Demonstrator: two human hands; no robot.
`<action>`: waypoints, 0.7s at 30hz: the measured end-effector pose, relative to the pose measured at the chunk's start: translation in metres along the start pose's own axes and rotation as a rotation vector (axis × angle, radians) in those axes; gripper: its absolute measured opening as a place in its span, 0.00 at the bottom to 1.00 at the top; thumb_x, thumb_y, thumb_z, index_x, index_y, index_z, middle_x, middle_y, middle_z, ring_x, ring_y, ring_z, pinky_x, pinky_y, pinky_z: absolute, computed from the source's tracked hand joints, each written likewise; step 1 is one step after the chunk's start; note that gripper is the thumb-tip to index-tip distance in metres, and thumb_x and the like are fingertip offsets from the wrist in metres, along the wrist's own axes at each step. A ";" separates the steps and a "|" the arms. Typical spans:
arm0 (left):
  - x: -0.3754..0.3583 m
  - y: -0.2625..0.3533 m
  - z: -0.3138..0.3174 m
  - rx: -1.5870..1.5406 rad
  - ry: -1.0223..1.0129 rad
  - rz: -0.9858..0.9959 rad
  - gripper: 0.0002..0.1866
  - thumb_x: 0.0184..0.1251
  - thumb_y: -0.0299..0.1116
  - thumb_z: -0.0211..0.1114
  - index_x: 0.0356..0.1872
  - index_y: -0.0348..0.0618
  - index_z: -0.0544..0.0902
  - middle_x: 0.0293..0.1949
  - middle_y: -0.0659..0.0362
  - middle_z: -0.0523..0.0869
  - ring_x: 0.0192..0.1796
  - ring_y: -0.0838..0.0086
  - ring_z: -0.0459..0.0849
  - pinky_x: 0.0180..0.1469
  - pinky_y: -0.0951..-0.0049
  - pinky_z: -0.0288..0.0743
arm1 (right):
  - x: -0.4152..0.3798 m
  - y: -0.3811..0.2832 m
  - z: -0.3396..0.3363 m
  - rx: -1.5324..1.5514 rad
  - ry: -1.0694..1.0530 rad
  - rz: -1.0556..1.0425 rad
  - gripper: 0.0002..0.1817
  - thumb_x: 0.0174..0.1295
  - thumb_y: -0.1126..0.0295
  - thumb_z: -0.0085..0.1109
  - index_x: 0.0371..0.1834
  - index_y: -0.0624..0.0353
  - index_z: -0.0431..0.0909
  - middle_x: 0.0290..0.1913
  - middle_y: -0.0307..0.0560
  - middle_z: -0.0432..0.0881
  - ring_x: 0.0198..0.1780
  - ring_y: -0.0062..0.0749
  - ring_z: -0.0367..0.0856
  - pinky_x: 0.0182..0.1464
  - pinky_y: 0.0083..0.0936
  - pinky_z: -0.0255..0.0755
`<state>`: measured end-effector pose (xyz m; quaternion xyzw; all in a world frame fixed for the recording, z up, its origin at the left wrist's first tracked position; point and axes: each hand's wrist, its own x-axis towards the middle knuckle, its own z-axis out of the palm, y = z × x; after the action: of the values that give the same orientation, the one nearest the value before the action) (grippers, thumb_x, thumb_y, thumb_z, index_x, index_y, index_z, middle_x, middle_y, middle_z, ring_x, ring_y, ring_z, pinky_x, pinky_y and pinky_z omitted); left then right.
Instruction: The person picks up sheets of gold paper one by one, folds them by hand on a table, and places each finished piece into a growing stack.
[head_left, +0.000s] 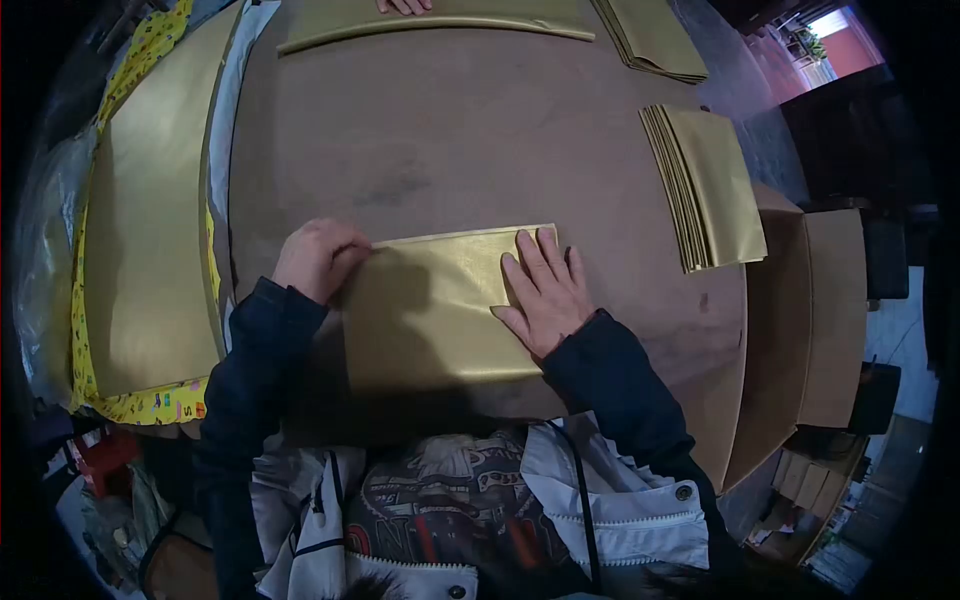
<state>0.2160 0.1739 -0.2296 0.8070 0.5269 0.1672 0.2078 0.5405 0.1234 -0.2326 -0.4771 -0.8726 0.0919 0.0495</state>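
A folded sheet of shiny gold paper [440,310] lies flat on the brown tabletop in front of me. My left hand [318,260] is closed at its far left corner, thumb and fingers pinched on the edge. My right hand [543,293] rests palm down on the right part of the sheet, fingers spread and the thumb pointing left. A shadow covers the left part of the paper.
A pile of folded gold sheets [715,185] lies at the table's right edge, above an open cardboard box [835,320]. Another gold pile [655,40] is farther back. Large gold sheets [155,220] lie on the left over yellow patterned wrapping. Another person's hand [404,5] touches gold paper opposite.
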 end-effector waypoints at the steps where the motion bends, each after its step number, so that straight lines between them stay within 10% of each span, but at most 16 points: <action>1: 0.000 0.002 -0.001 0.001 0.010 0.005 0.05 0.59 0.31 0.63 0.34 0.44 0.85 0.34 0.53 0.84 0.42 0.57 0.82 0.49 0.62 0.76 | 0.000 0.001 0.002 -0.004 0.008 0.002 0.33 0.62 0.51 0.57 0.64 0.63 0.68 0.71 0.60 0.59 0.75 0.57 0.50 0.69 0.65 0.49; 21: -0.005 -0.006 -0.002 -0.156 0.068 -0.092 0.04 0.56 0.26 0.64 0.32 0.40 0.79 0.31 0.50 0.82 0.36 0.54 0.81 0.41 0.61 0.77 | 0.007 -0.002 -0.003 -0.049 -0.066 0.092 0.35 0.60 0.52 0.59 0.66 0.62 0.67 0.75 0.58 0.55 0.76 0.55 0.48 0.70 0.64 0.43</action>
<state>0.2085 0.1715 -0.2315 0.7571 0.5557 0.2253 0.2594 0.5356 0.1281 -0.2293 -0.5144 -0.8530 0.0883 0.0047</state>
